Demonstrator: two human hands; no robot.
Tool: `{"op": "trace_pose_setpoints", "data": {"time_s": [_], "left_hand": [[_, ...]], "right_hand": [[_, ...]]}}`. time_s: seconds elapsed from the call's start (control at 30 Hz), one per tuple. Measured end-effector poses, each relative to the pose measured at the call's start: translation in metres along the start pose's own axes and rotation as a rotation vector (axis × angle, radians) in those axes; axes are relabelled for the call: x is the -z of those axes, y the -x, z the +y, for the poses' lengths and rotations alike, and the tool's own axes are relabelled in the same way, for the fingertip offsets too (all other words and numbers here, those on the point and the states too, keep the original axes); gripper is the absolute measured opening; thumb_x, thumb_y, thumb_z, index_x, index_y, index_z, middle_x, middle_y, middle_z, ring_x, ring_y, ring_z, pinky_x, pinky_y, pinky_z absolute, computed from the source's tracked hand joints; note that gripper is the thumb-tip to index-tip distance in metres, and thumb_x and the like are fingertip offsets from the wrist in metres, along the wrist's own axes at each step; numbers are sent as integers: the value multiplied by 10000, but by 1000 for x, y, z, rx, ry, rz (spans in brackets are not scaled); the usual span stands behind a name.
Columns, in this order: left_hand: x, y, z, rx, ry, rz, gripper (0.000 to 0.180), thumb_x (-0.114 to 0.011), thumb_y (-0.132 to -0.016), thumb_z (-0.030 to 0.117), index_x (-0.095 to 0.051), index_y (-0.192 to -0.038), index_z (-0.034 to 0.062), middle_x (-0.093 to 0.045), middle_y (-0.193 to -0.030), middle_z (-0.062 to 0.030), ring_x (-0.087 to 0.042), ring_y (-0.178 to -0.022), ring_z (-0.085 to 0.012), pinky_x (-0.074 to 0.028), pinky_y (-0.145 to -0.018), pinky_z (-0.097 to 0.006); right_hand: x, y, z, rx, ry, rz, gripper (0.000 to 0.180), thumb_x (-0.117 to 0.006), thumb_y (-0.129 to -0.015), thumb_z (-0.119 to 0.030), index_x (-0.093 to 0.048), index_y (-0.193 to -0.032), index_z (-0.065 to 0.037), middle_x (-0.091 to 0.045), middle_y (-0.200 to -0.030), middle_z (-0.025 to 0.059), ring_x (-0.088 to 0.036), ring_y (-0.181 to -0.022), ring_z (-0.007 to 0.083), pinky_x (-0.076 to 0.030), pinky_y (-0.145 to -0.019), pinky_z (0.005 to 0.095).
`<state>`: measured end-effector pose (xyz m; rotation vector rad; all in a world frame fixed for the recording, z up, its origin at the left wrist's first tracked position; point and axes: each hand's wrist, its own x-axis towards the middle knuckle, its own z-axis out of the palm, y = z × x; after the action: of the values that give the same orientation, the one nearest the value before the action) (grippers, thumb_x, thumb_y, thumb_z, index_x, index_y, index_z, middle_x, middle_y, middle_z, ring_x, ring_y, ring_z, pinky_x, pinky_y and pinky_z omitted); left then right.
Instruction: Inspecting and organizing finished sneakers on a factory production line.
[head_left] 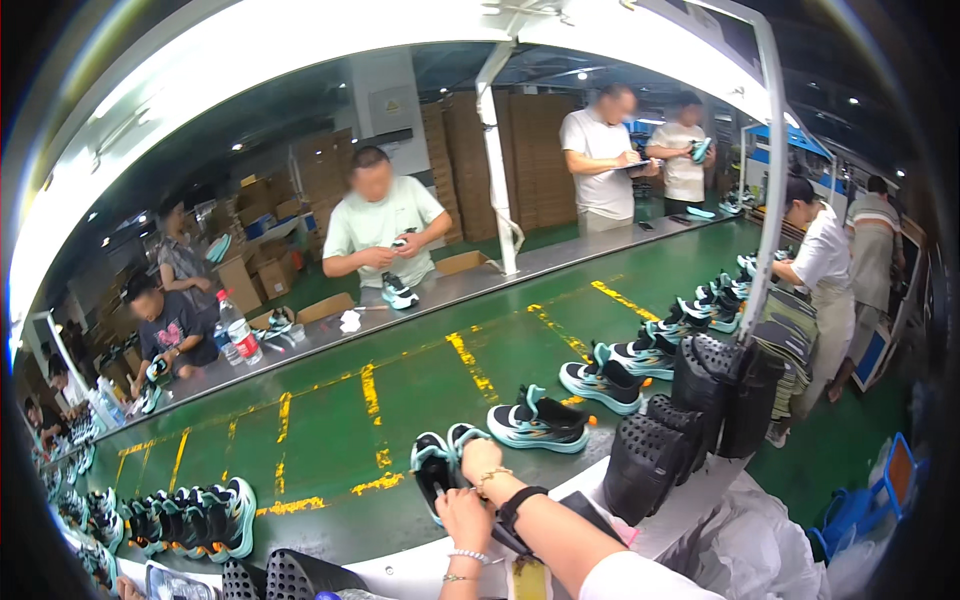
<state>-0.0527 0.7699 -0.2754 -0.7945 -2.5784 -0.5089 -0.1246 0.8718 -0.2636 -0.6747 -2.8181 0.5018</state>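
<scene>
A pair of black sneakers with pale teal soles stands at the near edge of the green conveyor belt, toes pointing away from me. My left hand (467,516), with a beaded bracelet, is closed at the heel opening of the left sneaker (432,465). My right hand (484,459) reaches across from the right, its fingers curled over the right sneaker (461,436) and partly hiding it. Just right of my hands, a single matching sneaker (538,422) rests on the belt, its tongue raised.
More sneakers (600,380) line the belt's right side, and several (190,520) stand bunched at left. Black perforated shoe-shaped blocks (650,455) stand at the near right edge. Across the belt (330,430), a person in light green (385,225) handles a shoe; bottles (238,328) stand on the ledge.
</scene>
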Motion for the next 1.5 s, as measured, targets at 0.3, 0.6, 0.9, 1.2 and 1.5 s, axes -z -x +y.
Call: {"op": "trace_pose_setpoints", "data": {"time_s": [0.3,0.6,0.9,1.2,1.5], "left_hand": [[10,-21,-14,34,-59,30,198,-676,-688,308,-688,-797,143,-635,-715,-44,-606,-743,-240,-379,-740,-379],[16,-52,83,-159,497,-88,531,-600,-700,64,-486,-1214,-7,-400,-1340,-191,-420,-1206,-365,-329,-1034,-395],[-45,-91,114,-81,309,-381,438,-664,-739,345,-617,-1055,46,-547,-1087,-140,-575,-967,-330,-457,-841,-404],[-2,-40,68,-144,290,-78,240,-701,-703,86,-634,-933,65,-572,-955,-180,-529,-946,-335,-412,-846,-413],[-10,-17,56,100,651,-130,387,-622,-810,169,-543,-1125,-42,-458,-1251,-276,-421,-1188,-404,-320,-1011,-423]], "right_hand": [[100,56,29,460,-336,-213,380,-638,-760,-235,-573,-1046,5,-649,-837,164,-641,-796,310,-514,-692,394],[264,151,148,280,334,580,290,-646,-787,-314,-541,-833,-48,-556,-725,65,-601,-720,208,-496,-568,297],[265,167,180,58,269,81,454,-623,-787,-469,-653,-715,-22,-652,-692,118,-666,-655,248,-522,-562,324],[290,157,139,225,3,269,576,-572,-792,-552,-602,-773,23,-615,-649,130,-634,-655,319,-514,-596,385],[155,19,68,15,-58,-204,286,-775,-617,-241,-691,-790,-28,-680,-850,151,-673,-810,285,-551,-681,369]]}}
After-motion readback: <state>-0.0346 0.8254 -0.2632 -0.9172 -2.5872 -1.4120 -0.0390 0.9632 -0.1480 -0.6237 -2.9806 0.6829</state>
